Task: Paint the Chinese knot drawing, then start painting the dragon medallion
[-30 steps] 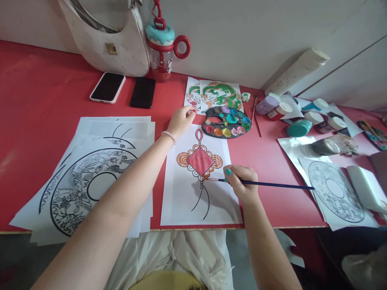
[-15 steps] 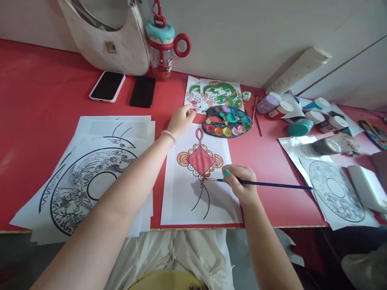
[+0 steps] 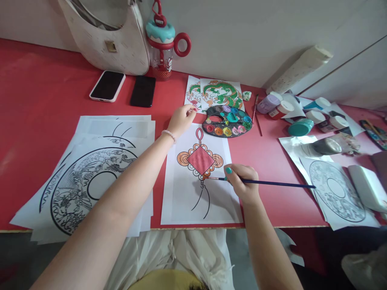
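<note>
A thin dark-blue paintbrush is gripped in my right hand, its handle pointing right. The brush tip meets the lower right loops of a knot drawing on a white sheet. That drawing has a red diamond centre, orange side coils and several unpainted loops below. At the sheet's upper left edge rests my left hand, its fingers curled together; whatever they may hold is hidden. Just right of this hand lies a black paint palette with wells of many colours.
Black-and-white printed sheets are piled at left. Two phones, a white handbag and a lidded cup stand behind. Dragon pictures lie beyond the palette. Paint jars and more prints occupy the right.
My right hand and the paintbrush have shifted slightly to the right, the tip staying at the lower loops. My left hand has hardly moved.
</note>
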Demonstrator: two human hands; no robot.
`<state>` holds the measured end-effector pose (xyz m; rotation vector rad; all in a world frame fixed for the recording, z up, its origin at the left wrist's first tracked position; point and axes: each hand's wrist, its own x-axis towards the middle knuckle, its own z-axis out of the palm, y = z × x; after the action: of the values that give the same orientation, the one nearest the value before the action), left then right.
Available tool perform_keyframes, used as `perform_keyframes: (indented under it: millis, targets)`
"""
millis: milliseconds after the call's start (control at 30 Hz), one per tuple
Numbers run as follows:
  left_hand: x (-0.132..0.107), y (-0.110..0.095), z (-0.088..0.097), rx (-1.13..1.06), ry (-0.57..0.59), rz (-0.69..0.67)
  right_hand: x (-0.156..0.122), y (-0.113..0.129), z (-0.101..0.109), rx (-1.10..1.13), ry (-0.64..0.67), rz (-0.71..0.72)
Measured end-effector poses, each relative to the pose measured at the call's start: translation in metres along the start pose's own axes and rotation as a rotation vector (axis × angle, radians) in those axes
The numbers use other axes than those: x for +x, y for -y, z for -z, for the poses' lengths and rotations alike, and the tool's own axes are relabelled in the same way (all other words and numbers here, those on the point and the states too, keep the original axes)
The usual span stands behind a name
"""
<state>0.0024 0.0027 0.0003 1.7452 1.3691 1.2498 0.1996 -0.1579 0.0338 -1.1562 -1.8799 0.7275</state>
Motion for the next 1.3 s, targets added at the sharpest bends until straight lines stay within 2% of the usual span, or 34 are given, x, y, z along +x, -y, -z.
perform_keyframes:
  millis: [67, 700, 900, 1067, 1300]
  targets:
    - [0.0002, -0.0001, 0.0000, -0.001, 0.004, 0.004, -0.0004, -0.0002, -0.0005, 0.022, -0.018, -0.004]
    - [0.0018, 0.0042, -0.0021, 0.034, -0.012, -0.029, 0.0012, -0.0010, -0.0033, -0.009, 0.095, 0.091]
    - [0.0024, 0.0039, -0.0022, 0.043, -0.014, -0.032, 0.0018, -0.0022, -0.0031, -0.026, 0.060, 0.091]
    - [0.0033, 0.0050, -0.0029, 0.045, -0.020, -0.042, 0.0027, 0.0000, -0.0028, -0.028, 0.105, 0.119]
    - [0.0033, 0.0071, -0.0032, 0.034, -0.023, -0.057, 0.0034, 0.0011, -0.0025, -0.020, 0.097, 0.136]
